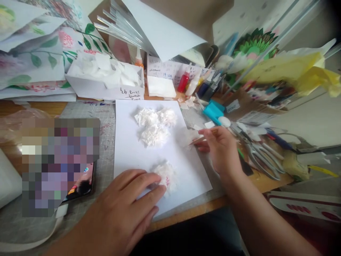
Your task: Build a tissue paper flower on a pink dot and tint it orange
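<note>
Resting on the near part of the white sheet point(128, 153), the ruffled white bundle point(169, 174), pink-marked within, lies just beyond and to the right of the left hand's point(125, 204) fingertips. It is roundish, with no clear long axis, and the left hand is the nearer. Those fingers lie slightly spread against its left side; whether they pinch it, I cannot tell. The right hand point(225, 153) is farther out, beyond and to the right, its fingers closed on a thin stick point(199, 139) that slants leftward over a wispy white piece point(185, 137) by the sheet's right edge. A stretch of paper separates the bundle from three white clusters point(154, 135) on the far side. Nearer the body, the sheet ends close to the surface's point(186, 215) wooden edge; scissors point(259, 153) crowd the right.
</note>
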Tool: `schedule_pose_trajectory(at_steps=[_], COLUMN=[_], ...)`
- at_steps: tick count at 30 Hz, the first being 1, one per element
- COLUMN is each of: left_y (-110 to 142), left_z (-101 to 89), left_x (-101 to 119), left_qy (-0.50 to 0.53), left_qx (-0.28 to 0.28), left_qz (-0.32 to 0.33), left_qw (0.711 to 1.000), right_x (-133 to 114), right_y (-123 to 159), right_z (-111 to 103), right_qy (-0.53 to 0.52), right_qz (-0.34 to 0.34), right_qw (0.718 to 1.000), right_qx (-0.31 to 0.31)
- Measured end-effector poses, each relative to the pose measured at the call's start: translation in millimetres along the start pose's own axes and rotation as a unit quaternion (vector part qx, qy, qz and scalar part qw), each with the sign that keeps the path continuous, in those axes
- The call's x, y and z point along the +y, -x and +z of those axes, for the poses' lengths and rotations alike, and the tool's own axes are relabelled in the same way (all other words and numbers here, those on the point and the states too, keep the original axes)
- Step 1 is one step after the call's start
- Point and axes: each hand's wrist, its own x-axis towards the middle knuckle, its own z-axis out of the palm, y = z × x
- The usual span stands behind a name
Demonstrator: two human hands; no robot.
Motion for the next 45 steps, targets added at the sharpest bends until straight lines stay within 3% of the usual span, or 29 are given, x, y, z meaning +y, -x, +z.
schedule_pose_trajectory(at_steps=[4,7,9,12,15,19,23,29,32,37,45], left_y=[0,-1,-2,-1,0,0,0,-2,-2,-1,-1], left_z=[-2.1,-3.4,-3.7,-3.4,-3.4,-4.6,-5.2,-4.1,-3.3,-4.3,-4.1], left_x=[2,4,5,6,7,8,8,7,7,8,8], left_qy=[0.012,0.025,0.032,0.044,0.049,0.048,0.052,0.051,0.048,0.046,0.044], left_qx=[-0.01,-0.01,-0.011,-0.018,-0.019,-0.027,-0.04,-0.039,-0.038,-0.033,-0.037], left_qz=[-0.012,-0.021,-0.029,-0.042,-0.05,-0.057,-0.055,-0.055,-0.057,-0.056,-0.053], left_qw=[1.0,0.999,0.999,0.998,0.997,0.997,0.996,0.996,0.997,0.997,0.997], right_x=[-4,-20,-37,-55,-52,-24,-9,-14,-17,-25,-28], right_y=[8,23,34,48,57,66,73,75,74,74,75], right_z=[3,0,-4,-7,-1,12,12,7,7,6,4], right_qy=[-0.011,-0.07,-0.128,-0.205,-0.241,-0.169,-0.056,0.074,0.108,0.154,0.138], right_qz=[-0.036,-0.074,-0.091,-0.105,-0.075,-0.055,-0.132,-0.307,-0.348,-0.363,-0.365], right_qw=[0.999,0.995,0.987,0.967,0.953,0.97,0.976,0.926,0.906,0.891,0.899], right_qx=[0.012,0.011,-0.018,-0.109,-0.166,-0.169,-0.162,-0.207,-0.213,-0.225,-0.197])
